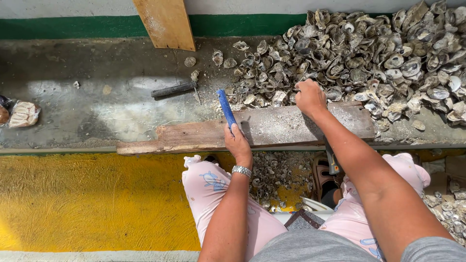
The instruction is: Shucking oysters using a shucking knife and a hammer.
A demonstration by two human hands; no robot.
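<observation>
My left hand (237,142) grips a blue flat tool (225,106) by its lower end, the blade pointing up over a worn wooden board (272,127) on the concrete ledge. A metal watch (241,170) sits on that wrist. My right hand (309,97) reaches past the board's far edge into a large heap of grey oyster shells (369,53); its fingers curl down among the shells, and whether they hold one is hidden.
A dark-handled tool (174,90) lies on the ledge left of the heap. A wooden plank (166,22) leans against the green wall. A bag (23,114) sits at far left. Loose shells litter the floor between my knees (276,174), beside the yellow wall face (92,199).
</observation>
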